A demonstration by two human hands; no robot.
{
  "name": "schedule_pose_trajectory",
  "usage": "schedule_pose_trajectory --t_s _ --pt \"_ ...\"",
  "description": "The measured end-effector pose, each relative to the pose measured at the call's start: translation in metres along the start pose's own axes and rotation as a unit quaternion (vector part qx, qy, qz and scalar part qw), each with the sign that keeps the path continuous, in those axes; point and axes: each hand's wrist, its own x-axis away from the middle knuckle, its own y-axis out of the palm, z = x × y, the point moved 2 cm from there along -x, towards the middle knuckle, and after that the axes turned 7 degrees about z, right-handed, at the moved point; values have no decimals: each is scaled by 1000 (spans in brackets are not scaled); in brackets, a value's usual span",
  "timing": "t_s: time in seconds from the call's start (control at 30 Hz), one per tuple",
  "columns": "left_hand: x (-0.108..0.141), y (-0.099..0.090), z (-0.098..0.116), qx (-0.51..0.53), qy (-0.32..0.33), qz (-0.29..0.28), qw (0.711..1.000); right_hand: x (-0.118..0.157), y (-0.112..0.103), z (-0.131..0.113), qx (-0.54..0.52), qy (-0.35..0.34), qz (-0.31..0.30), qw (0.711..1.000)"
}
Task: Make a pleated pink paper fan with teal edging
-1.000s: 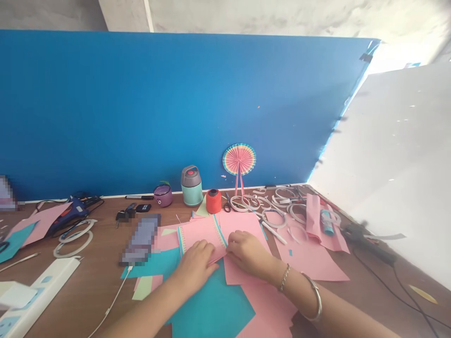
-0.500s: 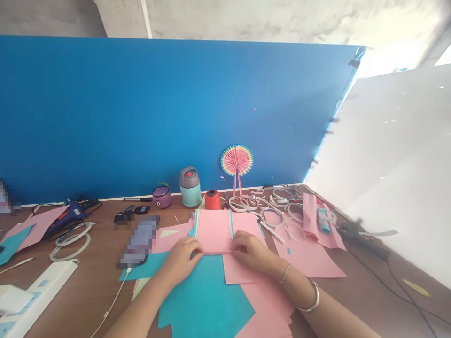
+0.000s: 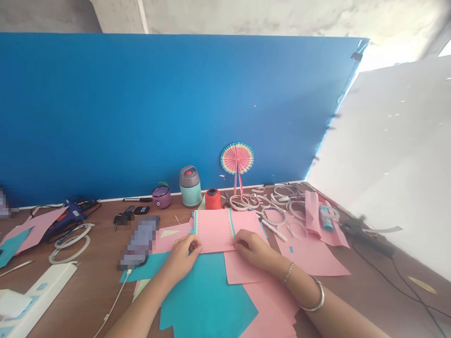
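Craft workshop, I'd say | blue partition (image 3: 141,117) along the back edge of the desk (image 3: 102,244), white panel (image 3: 398,150) down its right edge | rough concrete (image 3: 282,16) above | coloured paper (image 3: 213,230) and power strip (image 3: 44,291) toward the front edge | spool (image 3: 213,201), paper fan (image 3: 237,158) by the back edge

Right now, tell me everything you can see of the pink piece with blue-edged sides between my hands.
The pink piece looks like paper, roughly rectangular, with blue bands along its left and right sides and a row of small marks beside each. It lies nearly flat in front of you, over teal paper and other pink paper. Your left hand is at its near left corner, your right hand at its near right. I cannot tell how many layers it has.
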Motion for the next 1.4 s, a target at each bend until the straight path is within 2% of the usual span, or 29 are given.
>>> schedule_pose_trajectory --t_s 0.2,0.6,0.8,0.87,0.93,1.0,1.07,1.2,1.4 --pt "-4 3 -1 -19 2 33 999 -2 3 0 16 -5 17 1000" --pt "-8 9 -9 -35 -8 45 998 -5 4 0 33 18 3 999" --pt "-8 9 -5 -52 20 39 998 -5 6 7 45 33 6 998" --pt "-6 9 -3 -77 66 39 994 -4 6 5 61 2 9 998" --pt "-4 11 0 -117 134 36 983 -3 8 0 98 -63 0 993" --pt "-2 14 1 -151 191 21 970 -2 12 -5 151 -130 -23 980" --pt "-1 16 2 -172 222 5 960 -1 16 -7 202 -166 -36 964" --pt "-1 17 4 -196 237 -3 952 -1 18 -9 248 -181 -30 951" --pt "-3 7 3 -183 223 13 957 1 3 -17 300 -156 -38 940"
